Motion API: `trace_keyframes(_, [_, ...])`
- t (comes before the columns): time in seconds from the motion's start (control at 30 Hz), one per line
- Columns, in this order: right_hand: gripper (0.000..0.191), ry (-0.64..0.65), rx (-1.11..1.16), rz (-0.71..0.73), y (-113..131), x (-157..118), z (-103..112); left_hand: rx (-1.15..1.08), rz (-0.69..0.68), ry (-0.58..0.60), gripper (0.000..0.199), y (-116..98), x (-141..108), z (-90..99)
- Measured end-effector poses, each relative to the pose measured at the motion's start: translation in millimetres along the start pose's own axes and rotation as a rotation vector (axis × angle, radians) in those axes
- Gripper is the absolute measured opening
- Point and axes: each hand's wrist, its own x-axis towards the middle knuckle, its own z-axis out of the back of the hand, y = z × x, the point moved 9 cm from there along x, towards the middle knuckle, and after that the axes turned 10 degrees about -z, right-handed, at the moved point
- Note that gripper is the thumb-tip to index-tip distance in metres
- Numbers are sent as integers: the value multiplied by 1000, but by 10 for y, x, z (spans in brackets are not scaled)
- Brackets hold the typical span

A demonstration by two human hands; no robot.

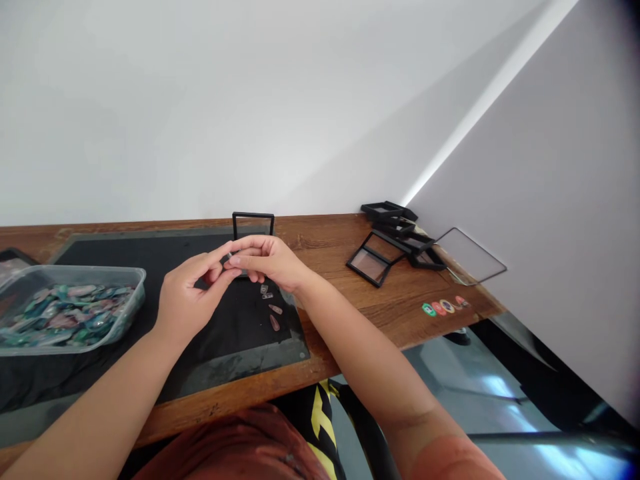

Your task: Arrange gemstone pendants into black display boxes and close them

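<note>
My left hand and my right hand meet above the black mat, fingertips pinched together. Between them is a small greyish piece, mostly covered by the fingers, so its kind cannot be made out. Just behind the hands stands an upright black-edged display frame with a clear middle; its lower part is hidden. Close by my right wrist, several small pieces lie on the mat: two clear-greyish ones and two reddish teardrop-shaped ones, such as this teardrop piece.
At left, a clear plastic tub holds many flat teal, green and pinkish pieces. Black display frames lie piled at the back right, beside a thin wire loop. Round colourful stickers sit near the wooden table's right edge.
</note>
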Motion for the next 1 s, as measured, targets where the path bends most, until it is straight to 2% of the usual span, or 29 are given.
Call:
trace_keyframes(0.1, [31,-69,-67,31,21,17,118,-41,131,5,48,110,-17,-18])
trace_keyframes(0.27, [28,-408,-462,114,105,7,476,-43,296,48,30,311,-61,-78])
trace_keyframes(0.37, [25,-525,-703,137,131,-6,516,-22,354,133,30,458,-110,-161])
trace_keyframes(0.53, [25,-492,-991,48,49,19,351,28,370,247,35,626,-173,-250])
trace_keyframes(0.77, [25,-497,-1254,-40,52,-20,208,36,376,325,39,676,-221,-346])
trace_keyframes(0.87, [28,-498,-1317,-66,62,-29,169,32,387,343,38,691,-247,-376])
trace_keyframes(1.0, [28,-531,-1294,-112,61,-43,196,35,388,361,39,696,-265,-392])
